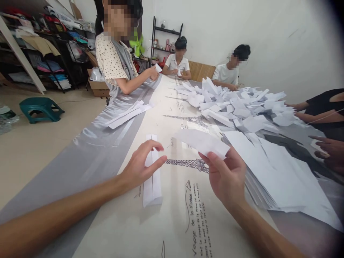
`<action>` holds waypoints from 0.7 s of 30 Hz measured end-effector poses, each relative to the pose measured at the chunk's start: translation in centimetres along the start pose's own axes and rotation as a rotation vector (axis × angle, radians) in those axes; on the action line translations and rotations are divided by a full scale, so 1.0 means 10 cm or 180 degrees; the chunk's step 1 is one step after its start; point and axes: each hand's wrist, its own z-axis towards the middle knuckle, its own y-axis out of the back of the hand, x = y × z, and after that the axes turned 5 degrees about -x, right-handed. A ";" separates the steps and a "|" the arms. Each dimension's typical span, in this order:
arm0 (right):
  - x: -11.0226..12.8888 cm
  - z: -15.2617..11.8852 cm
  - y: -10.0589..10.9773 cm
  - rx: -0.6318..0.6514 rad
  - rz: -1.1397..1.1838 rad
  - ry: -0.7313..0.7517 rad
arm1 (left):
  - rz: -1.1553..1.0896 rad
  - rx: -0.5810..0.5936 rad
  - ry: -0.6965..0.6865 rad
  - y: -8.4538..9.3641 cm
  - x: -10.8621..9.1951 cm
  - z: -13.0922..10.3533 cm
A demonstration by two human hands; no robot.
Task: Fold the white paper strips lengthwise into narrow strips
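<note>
On worktop point(172, 229), folded strip point(152, 172) lies under left hand point(141, 167), long axis running away from person. Left fingers point(157, 163) loosely curled, part open, tips on or just above strip's far half; contact hard to tell. Right hand point(225, 177) raised just right of strip, fingers pinched on loose sheet point(201, 142), sheet tilted over worktop. Left hand nearer strip. Paper stack point(282, 179) just right of right hand; folded pile point(236, 105) beyond. Co-workers' hands at far edges.

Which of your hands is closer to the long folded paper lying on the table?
Left. The left hand hovers right over the long folded paper, fingers curled above it. The right hand is off to its right, holding another paper sheet.
</note>
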 end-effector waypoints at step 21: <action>-0.12 -0.05 -0.12 0.1840 -0.0331 -0.2984 | -0.0145 0.0809 -0.0846 0.01 0.04 0.02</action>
